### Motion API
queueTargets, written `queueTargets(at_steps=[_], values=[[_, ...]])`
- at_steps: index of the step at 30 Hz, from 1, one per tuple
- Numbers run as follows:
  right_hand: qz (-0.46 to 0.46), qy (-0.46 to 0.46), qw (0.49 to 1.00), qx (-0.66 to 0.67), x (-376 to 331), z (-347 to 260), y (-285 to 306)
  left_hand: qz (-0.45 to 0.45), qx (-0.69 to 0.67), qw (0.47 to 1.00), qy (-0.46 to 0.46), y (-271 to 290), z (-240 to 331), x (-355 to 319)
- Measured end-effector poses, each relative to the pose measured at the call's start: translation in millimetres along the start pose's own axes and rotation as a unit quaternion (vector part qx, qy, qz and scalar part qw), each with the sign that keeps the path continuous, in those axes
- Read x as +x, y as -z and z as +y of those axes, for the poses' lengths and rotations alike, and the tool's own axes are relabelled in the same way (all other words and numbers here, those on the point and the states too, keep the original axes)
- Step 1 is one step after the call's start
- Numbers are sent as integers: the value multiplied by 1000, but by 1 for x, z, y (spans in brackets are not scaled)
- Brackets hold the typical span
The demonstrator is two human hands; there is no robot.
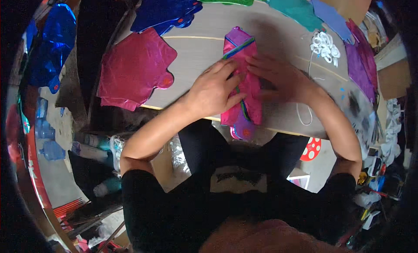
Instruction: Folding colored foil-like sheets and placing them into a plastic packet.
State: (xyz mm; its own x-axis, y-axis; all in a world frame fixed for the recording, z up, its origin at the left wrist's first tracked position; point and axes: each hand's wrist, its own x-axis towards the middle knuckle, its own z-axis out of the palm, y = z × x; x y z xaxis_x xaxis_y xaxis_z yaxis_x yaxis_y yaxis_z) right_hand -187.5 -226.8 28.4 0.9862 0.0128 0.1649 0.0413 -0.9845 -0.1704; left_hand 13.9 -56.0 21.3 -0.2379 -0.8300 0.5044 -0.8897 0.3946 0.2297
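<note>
The folded pink foil [250, 88] lies on the table [191, 52], lower end at the near edge; the left hand [213, 87] curls over it, any pinch hidden from me, the blurred right hand [285, 81] looks spread; uneven pressure could skew the folds

Left fingers [227, 71] rest on folded pink foil [251, 91]; blurred right fingers [266, 69] perhaps touch it.
</note>
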Motion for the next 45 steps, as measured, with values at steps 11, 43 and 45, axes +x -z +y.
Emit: queueTargets(at_steps=[11,43,45], values=[[-26,-53,996,-69,21,20,8,8,-17,1000,-3,-1,0,0],[-4,-60,996,-59,-26,-45,-10,60,70,995,-44,6,36,-87],[-8,-70,996,-61,-24,-48,-10,52,72,995,-51,8,30,-85]])
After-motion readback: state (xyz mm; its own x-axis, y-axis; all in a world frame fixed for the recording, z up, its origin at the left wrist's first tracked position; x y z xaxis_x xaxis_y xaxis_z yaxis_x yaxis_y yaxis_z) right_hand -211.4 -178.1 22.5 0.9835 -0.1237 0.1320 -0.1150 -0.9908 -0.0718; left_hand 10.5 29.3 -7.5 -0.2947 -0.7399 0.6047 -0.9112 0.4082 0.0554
